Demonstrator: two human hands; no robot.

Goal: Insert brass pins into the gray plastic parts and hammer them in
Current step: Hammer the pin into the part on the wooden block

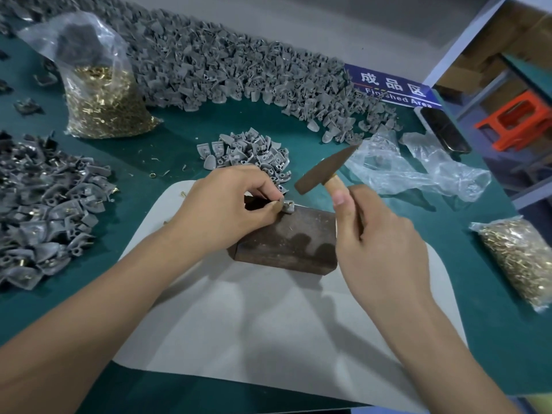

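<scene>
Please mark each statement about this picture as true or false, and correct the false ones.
1. The right hand holds a hammer by its wooden handle. True.
2. The hammer head is resting flat on the dark block. False: it is raised above the block, not touching it.
3. The left hand pinches a small gray part at the far edge of the block. True.
4. The block stands directly on the green table. False: it stands on a pale mat that lies on the table.
5. Only one bag of brass pins is in view. False: there is one bag at the far left and another at the right edge.
</scene>
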